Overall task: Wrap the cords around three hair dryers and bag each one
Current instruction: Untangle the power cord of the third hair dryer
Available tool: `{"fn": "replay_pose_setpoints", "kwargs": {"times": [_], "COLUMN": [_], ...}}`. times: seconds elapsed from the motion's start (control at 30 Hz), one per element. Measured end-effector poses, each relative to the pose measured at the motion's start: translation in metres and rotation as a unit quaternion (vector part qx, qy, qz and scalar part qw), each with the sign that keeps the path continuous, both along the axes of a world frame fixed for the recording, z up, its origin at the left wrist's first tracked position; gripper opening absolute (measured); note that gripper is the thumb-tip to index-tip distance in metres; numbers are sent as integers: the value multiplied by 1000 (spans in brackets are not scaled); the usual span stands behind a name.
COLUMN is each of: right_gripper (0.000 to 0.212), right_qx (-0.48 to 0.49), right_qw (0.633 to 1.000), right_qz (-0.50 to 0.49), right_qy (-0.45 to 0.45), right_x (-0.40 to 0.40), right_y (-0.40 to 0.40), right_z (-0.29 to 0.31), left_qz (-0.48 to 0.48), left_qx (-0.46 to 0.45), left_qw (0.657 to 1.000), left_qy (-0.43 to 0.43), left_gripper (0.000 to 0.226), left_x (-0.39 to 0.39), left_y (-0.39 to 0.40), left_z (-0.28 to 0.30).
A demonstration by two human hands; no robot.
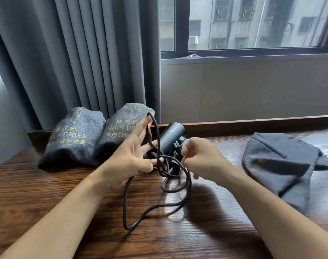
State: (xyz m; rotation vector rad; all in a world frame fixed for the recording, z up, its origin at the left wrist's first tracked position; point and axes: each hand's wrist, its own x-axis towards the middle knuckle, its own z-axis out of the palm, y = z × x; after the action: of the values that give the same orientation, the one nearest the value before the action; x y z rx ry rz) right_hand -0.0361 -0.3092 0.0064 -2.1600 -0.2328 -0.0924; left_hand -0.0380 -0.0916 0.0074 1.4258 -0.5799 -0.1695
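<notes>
A dark hair dryer (169, 137) lies on the wooden table (66, 186) between my hands. Its black cord (129, 186) runs in loose tangled loops in front of it. My left hand (133, 156) has its fingers spread, with loops of the cord hooked over them. My right hand (198, 157) pinches the cord just behind the plug (179, 143). Two filled grey bags printed "HAIR DRIER" stand at the back left, one bag (73, 137) beside the other bag (120, 128). An empty grey bag (279, 163) lies flat at the right.
A raised wooden ledge (252, 122) runs along the table's far edge. Grey curtains (75, 57) hang behind the bags, and a window (252, 23) is at the back right.
</notes>
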Motion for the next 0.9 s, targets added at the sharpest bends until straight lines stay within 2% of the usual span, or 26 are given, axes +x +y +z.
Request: {"fn": "replay_pose_setpoints", "kwargs": {"times": [0.07,0.13,0.2,0.27,0.33,0.37,0.43,0.5,0.57,0.67,0.73,0.77,0.83,0.9], "right_gripper": [24,31,33,23,39,34,10,6,10,8,7,7,8,7], "right_qx": [-49,-69,-36,26,51,49,55,96,152,238,283,298,315,327], "right_qw": [999,996,995,989,980,976,968,962,957,951,943,940,936,933], "right_qz": [-2,25,62,111,148,164,190,186,172,109,55,35,15,1], "right_qy": [15,46,66,89,123,134,153,176,180,167,166,164,158,153], "right_x": [1,-1,-4,-6,-5,-5,-7,-8,-5,1,8,11,15,19], "right_y": [-6,-6,-1,2,1,0,-1,2,4,3,1,-1,-4,-5], "right_z": [0,1,2,3,2,2,3,4,5,3,1,0,-3,-5], "left_qz": [-21,-38,-41,-37,-34,-27,12,102,197,189,150,141,144,173], "left_qx": [5,21,41,56,67,77,123,229,359,545,618,625,592,460], "left_qw": [1000,999,998,997,996,995,989,957,893,813,772,767,793,871], "left_qy": [-14,-26,-34,-40,-49,-55,-82,-148,-184,-86,-12,4,4,12], "left_gripper": [128,129,132,134,131,127,116,110,109,96,62,43,28,30], "left_x": [-1,0,2,1,-1,-2,-6,-14,-24,-40,-51,-56,-63,-70], "left_y": [0,1,3,3,2,2,2,4,7,19,27,31,36,36], "left_z": [0,0,0,2,2,3,6,14,23,31,31,29,21,14]}}
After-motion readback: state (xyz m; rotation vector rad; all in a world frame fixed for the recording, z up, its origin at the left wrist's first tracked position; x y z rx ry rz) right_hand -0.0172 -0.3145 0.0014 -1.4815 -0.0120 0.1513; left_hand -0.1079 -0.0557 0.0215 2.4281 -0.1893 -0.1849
